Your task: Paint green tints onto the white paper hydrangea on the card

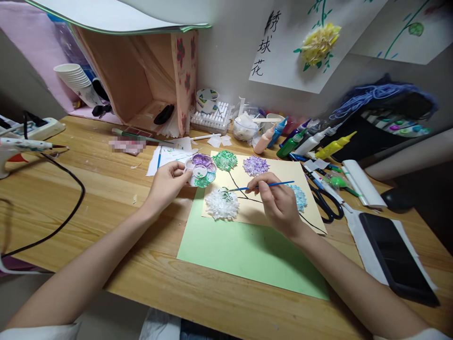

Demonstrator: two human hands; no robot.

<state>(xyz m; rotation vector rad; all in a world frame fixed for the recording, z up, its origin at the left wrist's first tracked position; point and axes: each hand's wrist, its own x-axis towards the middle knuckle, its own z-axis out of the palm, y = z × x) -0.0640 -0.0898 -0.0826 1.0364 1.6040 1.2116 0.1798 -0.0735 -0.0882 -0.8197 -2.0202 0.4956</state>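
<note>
My left hand (170,184) pinches the edge of a small round paint palette (200,171) with purple and green paint in its wells. In my right hand (278,200) is a thin blue paintbrush (279,183), its tip at the white paper flower (222,204), which carries some green strokes. That flower sits on a cream sheet (255,215) with drawn dark stems. Also on the sheet are a green flower (225,160), a purple flower (255,165) and a light blue flower (299,197), partly behind my right hand. A green sheet (247,250) lies underneath.
Paint bottles (311,141) stand at the back right. Black scissors (327,205) and a phone (396,255) lie to the right. A glue gun (21,146) with its black cable (79,177) is at far left. An open box (141,80) stands behind, near paper cups (78,82).
</note>
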